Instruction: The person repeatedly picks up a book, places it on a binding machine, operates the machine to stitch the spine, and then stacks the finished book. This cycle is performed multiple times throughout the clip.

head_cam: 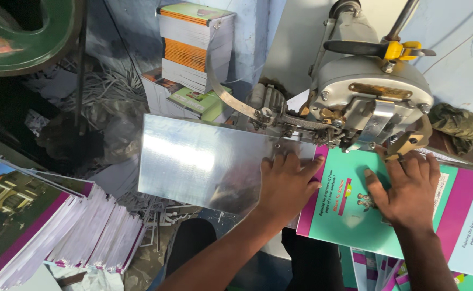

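From the head camera, both hands lie flat on a teal and magenta booklet cover point(349, 215) spread open under the head of a grey stitching machine point(374, 94). The left hand point(286, 186) rests palm down with its fingers together and straight, half on the shiny metal guide plate point(199, 161) and half on the magenta edge of the cover. The right hand point(409, 188) also presses flat, fingers slightly spread, near the middle of the cover just below the machine's nose; neither hand grips anything, they only hold the sheet down. The cover lies across the machine's table, its fold apparently lined up beneath the stitching point (the exact contact is hidden by the metal bracket, so I cannot be sure).

By my reading, the step in hand is positioning: the booklet is being squared and steadied under the head. The next move would call for keeping the sheet from sliding, with fingertips clear of the nose of the machine, which sits very near the right hand's knuckles.

Round about: a fanned pile of finished booklets point(58, 226) at lower left, a tall stack of orange-edged books point(193, 48) against the blue wall, paper trimmings point(107, 91) on the floor, a yellow clip point(401, 51) on the machine's lever, and a crumpled cloth point(457, 121) at far right.
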